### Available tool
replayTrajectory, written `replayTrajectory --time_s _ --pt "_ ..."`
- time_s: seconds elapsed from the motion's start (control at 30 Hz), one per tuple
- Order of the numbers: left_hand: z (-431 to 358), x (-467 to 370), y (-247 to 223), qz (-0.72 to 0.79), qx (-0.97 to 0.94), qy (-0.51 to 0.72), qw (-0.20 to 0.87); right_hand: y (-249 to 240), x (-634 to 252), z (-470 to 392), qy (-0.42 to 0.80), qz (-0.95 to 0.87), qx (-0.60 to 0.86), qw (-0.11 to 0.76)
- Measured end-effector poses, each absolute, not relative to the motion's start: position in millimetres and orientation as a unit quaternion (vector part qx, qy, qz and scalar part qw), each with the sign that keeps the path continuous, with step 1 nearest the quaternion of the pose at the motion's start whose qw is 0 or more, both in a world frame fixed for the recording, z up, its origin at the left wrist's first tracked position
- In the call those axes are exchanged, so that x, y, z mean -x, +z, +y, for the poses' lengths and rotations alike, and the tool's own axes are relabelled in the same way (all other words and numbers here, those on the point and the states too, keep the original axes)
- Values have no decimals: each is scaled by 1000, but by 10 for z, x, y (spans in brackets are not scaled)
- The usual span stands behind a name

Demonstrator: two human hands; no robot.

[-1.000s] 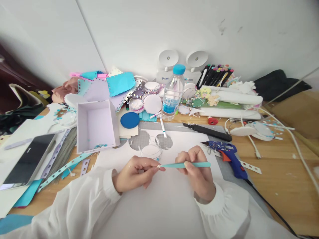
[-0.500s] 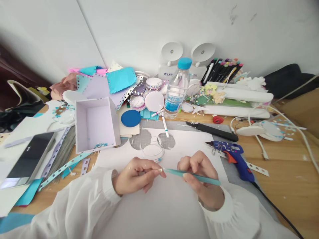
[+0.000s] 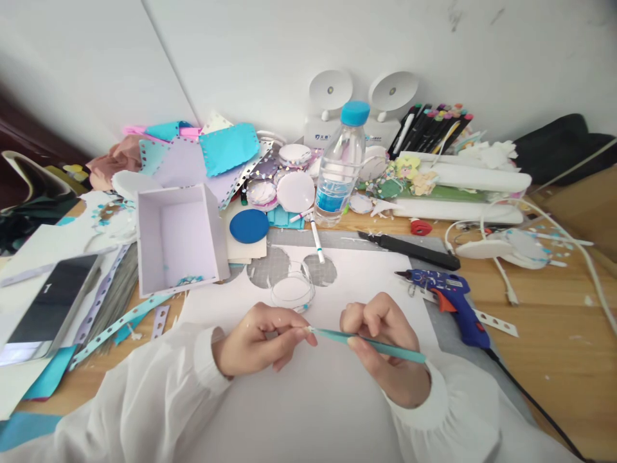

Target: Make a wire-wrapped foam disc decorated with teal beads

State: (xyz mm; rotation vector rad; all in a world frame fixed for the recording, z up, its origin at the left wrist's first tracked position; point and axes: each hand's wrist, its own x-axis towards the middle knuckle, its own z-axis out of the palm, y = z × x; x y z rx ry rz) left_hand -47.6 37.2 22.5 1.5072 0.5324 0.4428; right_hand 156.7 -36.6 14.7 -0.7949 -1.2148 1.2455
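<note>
My right hand (image 3: 385,344) grips teal tweezers (image 3: 385,348), whose tips point left. At those tips, the thumb and forefinger of my left hand (image 3: 270,341) are pinched together on something small and whitish, too small to name. Behind my hands, a loop of thin wire (image 3: 292,290) with small blue bits lies on a white paper sheet (image 3: 366,273) with round cut-outs. A blue glue gun (image 3: 453,299) rests to the right of my right hand, its nozzle pointing left.
An open lilac box (image 3: 222,238) stands at the left, near a phone (image 3: 53,302). Behind the sheet are a blue disc (image 3: 249,226), a water bottle (image 3: 340,173) and a black cutter (image 3: 414,251). The glue gun's cord (image 3: 530,402) runs to the lower right.
The view has shifted slightly, so the box and other objects sit a little further left and higher. Both hands keep nearly the same pose, with the tweezers still at my left fingertips.
</note>
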Motion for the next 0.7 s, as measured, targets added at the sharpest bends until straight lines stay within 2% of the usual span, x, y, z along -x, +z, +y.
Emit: replayTrajectory --time_s 0.7 --pt "369 484 238 229 -682 186 669 140 -1546 -383 553 -518 326 566"
